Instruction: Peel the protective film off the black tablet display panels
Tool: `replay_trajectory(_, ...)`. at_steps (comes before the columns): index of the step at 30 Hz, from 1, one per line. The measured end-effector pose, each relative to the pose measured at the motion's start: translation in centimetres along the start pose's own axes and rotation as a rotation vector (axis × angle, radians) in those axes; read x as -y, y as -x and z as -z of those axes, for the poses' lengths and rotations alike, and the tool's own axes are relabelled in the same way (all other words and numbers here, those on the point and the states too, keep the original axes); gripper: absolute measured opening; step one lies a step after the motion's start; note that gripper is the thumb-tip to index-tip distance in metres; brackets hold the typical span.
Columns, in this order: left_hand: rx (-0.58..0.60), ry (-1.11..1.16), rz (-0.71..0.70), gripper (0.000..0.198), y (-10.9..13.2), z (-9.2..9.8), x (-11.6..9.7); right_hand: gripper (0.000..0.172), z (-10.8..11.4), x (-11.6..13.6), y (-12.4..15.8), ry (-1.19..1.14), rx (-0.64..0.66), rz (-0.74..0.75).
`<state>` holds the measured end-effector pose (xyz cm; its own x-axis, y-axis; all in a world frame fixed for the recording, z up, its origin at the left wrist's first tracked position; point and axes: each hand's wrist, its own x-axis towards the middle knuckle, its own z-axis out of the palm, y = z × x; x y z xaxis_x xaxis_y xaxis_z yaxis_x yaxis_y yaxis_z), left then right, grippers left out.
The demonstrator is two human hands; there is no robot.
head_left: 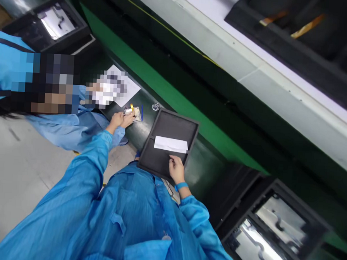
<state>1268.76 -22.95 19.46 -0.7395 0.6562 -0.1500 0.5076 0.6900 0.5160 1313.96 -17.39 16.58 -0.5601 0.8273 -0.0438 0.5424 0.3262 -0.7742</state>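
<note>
My left hand (115, 121) reaches far to the left over the dark green bench, its fingers bent together. Whatever may be between them is too small to make out. Right beside it, another person's hand (128, 120) seems to press on a small flat metallic part (137, 113) with a yellow tab. My right hand (176, 169), with a blue wristband, hovers at or rests on the near part of a black tray (149, 154). Its fingers are loosely bent and I see nothing in them. A white paper strip (170, 144) lies across that tray, just beyond my right fingers.
A co-worker in blue sits at the left, near a white sheet (131, 89). A small clear object (155, 106) lies by the tray. Black trays with silvery panels stand at right (301, 191) and upper left (83, 22). A white ledge (213, 43) runs above the bench.
</note>
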Motion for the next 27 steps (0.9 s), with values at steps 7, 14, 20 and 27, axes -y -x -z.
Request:
replay_trajectory(7,-0.077,-0.036,0.051,0.036,0.5,4.4,0.0,0.034,0.8,1.6,-2.0,-0.01,0.035,-0.001)
replay_trajectory(14,0.117,0.104,-0.151,0.039,12.4,-2.5,-8.2,0.051,-1.6,5.8,-5.8,-0.021,0.175,0.184)
replay_trajectory(20,0.323,0.106,-0.318,0.044,18.8,-12.1,-12.6,0.042,-2.1,2.2,-10.0,-0.146,-0.017,-0.007)
replay_trajectory(27,0.393,-0.013,-0.492,0.046,17.1,-16.2,-9.7,0.072,-1.9,-4.6,-11.8,-0.352,-0.077,-0.176)
